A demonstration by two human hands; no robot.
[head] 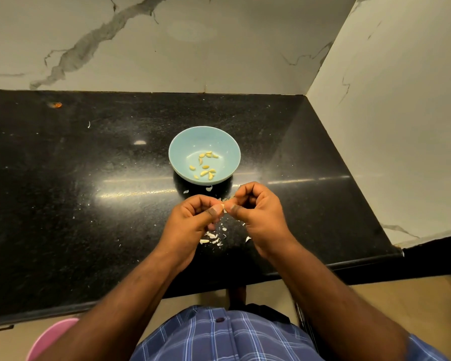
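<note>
The grip of the left hand (190,222) and the right hand (258,217) pinched one garlic clove (223,206).
The garlic clove was over the tabletop (89,178), near its front edge, just in front of the blue bowl (173,152) of peeled cloves (205,166); white skins (212,237) lay below.

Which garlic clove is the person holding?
The whitish garlic clove pinched between the left hand and right hand, above the counter. The yellow cloves all lie in the blue bowl, untouched.
</note>
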